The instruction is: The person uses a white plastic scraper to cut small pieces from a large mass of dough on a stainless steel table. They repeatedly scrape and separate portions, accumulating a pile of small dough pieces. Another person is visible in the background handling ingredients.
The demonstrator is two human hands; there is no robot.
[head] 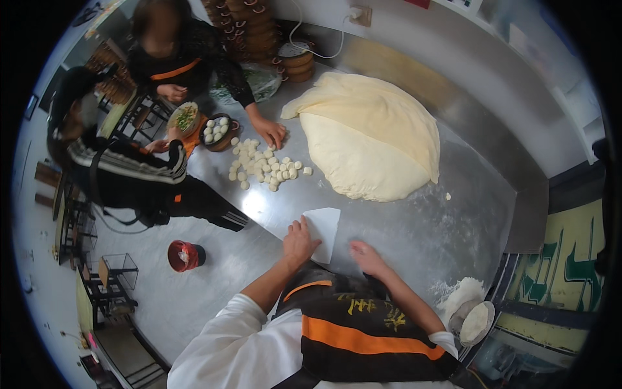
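Observation:
My left hand (300, 241) lies on the left edge of a white flat sheet or scraper (326, 231) at the near side of the steel worktable (379, 228); whether its fingers grip it is not plain. Just to the right of the sheet, my right hand (368, 257) hovers over or rests on the metal, slightly blurred, with its fingers curled and nothing visible in them. Beyond both hands sits a huge mound of dough (359, 155), partly covered by a pale cloth (384, 107). Many small cut dough pieces (262, 163) are scattered to its left.
Two people stand at the far left; one person's hand (268, 131) touches the dough pieces. Near them are a bowl of chopped filling (185, 118) and a round dish of dough balls (216, 130). Flour (466, 291) and a bowl of flour (476, 323) lie right. A red bin (183, 256) stands on the floor.

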